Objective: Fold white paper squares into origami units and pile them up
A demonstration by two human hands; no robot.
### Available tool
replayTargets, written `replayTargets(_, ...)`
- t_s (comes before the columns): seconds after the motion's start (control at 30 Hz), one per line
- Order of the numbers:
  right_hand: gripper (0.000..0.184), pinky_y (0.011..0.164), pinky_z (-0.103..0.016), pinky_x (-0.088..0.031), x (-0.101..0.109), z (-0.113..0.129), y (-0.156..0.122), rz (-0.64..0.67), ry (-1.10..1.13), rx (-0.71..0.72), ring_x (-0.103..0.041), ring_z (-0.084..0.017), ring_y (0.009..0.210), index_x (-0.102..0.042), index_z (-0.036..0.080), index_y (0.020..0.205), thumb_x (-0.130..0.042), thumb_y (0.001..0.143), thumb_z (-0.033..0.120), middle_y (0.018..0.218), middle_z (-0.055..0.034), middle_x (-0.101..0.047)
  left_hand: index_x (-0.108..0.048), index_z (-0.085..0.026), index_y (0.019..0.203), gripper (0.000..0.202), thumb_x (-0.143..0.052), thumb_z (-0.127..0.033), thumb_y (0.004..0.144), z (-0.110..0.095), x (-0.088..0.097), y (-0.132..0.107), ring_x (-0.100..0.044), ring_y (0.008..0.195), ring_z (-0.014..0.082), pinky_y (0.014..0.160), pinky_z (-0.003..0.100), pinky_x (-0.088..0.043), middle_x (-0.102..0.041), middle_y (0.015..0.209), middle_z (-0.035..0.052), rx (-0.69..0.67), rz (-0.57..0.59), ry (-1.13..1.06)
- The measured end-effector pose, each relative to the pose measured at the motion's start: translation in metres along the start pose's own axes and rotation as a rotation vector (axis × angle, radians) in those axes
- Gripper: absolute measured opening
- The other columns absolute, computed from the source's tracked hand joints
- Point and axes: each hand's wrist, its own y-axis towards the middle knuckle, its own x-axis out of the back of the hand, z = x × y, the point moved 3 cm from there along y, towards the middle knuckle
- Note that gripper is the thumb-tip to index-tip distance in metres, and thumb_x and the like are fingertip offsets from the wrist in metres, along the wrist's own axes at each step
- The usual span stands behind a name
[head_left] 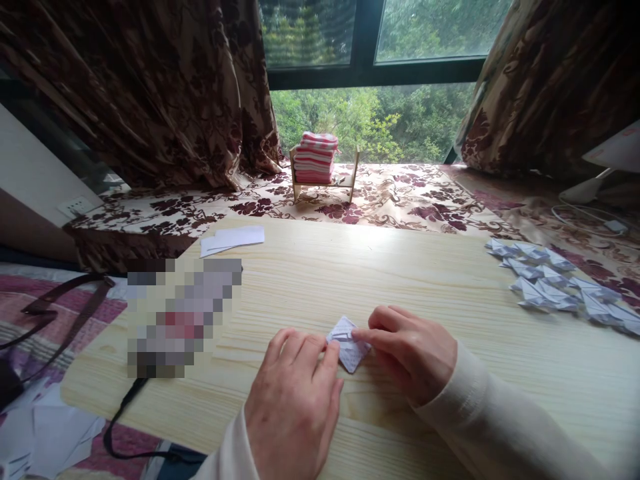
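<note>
A small folded piece of white paper [349, 347] lies on the light wooden table [380, 267], near its front edge. My left hand [295, 400] rests on the table with its fingertips pressed on the paper's left edge. My right hand [407, 353] comes in from the right, its fingers bent and the index fingertip pressing down on the paper's right side. Both hands hold the paper flat against the wood.
Several folded paper pieces [555, 280] lie in a heap at the table's right edge. Flat white sheets [233, 239] sit at the back left. A small wooden rack with striped cloths [316, 160] stands on the windowsill. A black cable [125, 420] hangs off the front left.
</note>
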Motion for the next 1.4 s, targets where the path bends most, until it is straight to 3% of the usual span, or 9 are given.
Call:
replayTargets(0.2,0.029,0.056,-0.025,-0.037,0.002,0.001,0.001,0.050,-0.021,-0.015,-0.050,-0.016,0.067,-0.065,0.022,0.091,-0.042,0.078,0.010,0.076,-0.0057,-0.056,-0.061,-0.011,0.104,0.027,-0.045,-0.019,0.084,-0.005,-0.022,0.011,-0.050,0.081,0.0233,0.083,0.045,-0.040,-0.061,0.085,0.0068,0.051,0.095,0.041)
replayTargets(0.43,0.040,0.059,-0.025,-0.041,0.007,-0.007,-0.001,0.025,-0.006,-0.064,-0.054,-0.016,0.071,-0.060,0.021,0.110,-0.041,0.078,0.007,0.082,-0.0054,-0.060,-0.060,-0.010,0.106,0.029,-0.043,-0.020,0.085,-0.005,-0.021,0.012,-0.053,0.085,0.0231,0.093,0.047,-0.032,-0.063,0.090,0.0064,0.045,0.145,0.073)
replayTargets(0.67,0.032,0.055,-0.025,-0.038,0.002,-0.005,0.000,0.017,-0.047,-0.029,-0.050,-0.016,0.065,-0.065,0.023,0.092,-0.042,0.077,0.009,0.075,-0.0049,-0.056,-0.060,-0.011,0.106,0.029,-0.044,-0.020,0.084,-0.005,-0.024,0.011,-0.052,0.085,0.0229,0.095,0.047,-0.030,-0.063,0.090,0.0060,0.035,0.123,0.070)
replayTargets(0.97,0.022,0.053,-0.024,-0.035,-0.001,0.002,0.000,0.040,-0.112,-0.078,-0.048,-0.014,0.064,-0.064,0.022,0.086,-0.045,0.080,0.013,0.072,-0.0041,-0.054,-0.054,-0.013,0.119,0.038,-0.044,-0.021,0.083,-0.005,-0.028,0.010,-0.048,0.085,0.0235,0.093,0.048,-0.031,-0.059,0.089,0.0072,0.043,0.101,0.112)
replayTargets(1.3,0.026,0.055,-0.024,-0.036,0.001,0.002,0.001,0.076,-0.133,-0.120,-0.051,-0.015,0.067,-0.067,0.024,0.092,-0.048,0.079,0.013,0.075,-0.0048,-0.056,-0.059,-0.014,0.107,0.029,-0.040,-0.022,0.086,0.000,-0.023,0.007,-0.050,0.089,0.0230,0.098,0.049,-0.027,-0.061,0.092,0.0066,0.039,0.127,0.019)
replayTargets(1.4,0.029,0.055,-0.023,-0.036,0.001,0.000,0.001,0.065,-0.102,-0.097,-0.051,-0.014,0.066,-0.067,0.024,0.096,-0.049,0.077,0.011,0.075,-0.0044,-0.056,-0.057,-0.015,0.113,0.032,-0.040,-0.022,0.086,0.001,-0.021,0.007,-0.050,0.089,0.0227,0.098,0.048,-0.027,-0.061,0.092,0.0064,0.059,0.138,-0.015)
